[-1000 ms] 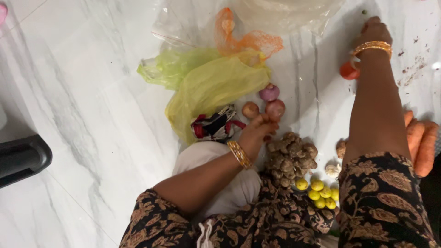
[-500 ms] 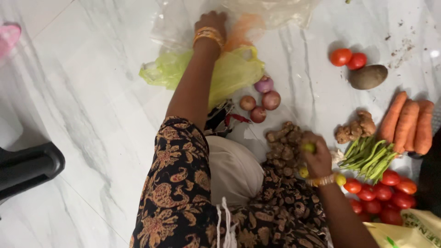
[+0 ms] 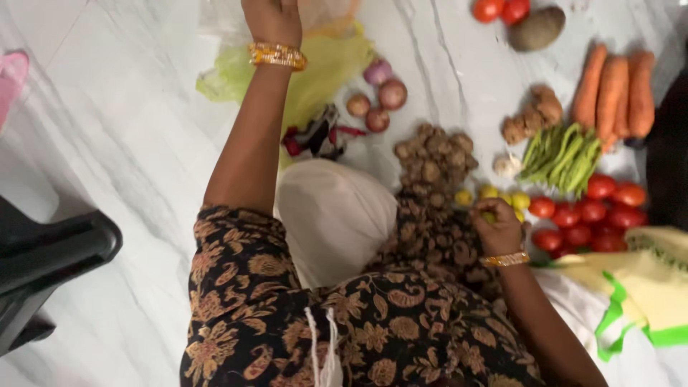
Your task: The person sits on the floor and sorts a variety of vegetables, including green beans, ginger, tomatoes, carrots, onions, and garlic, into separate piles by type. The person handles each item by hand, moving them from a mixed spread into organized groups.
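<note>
Carrots [image 3: 615,89], red tomatoes [image 3: 589,215], green beans [image 3: 562,154], onions [image 3: 378,93] on marble floor [image 3: 107,143]

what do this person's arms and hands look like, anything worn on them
Both hands are bare, no gloves. The left hand has a stack of gold bangles at the wrist; the right hand has a thinner gold bangle. Short sleeves of black fabric with a tan and orange floral paisley print end near the elbows, leaving the forearms uncovered.
</note>
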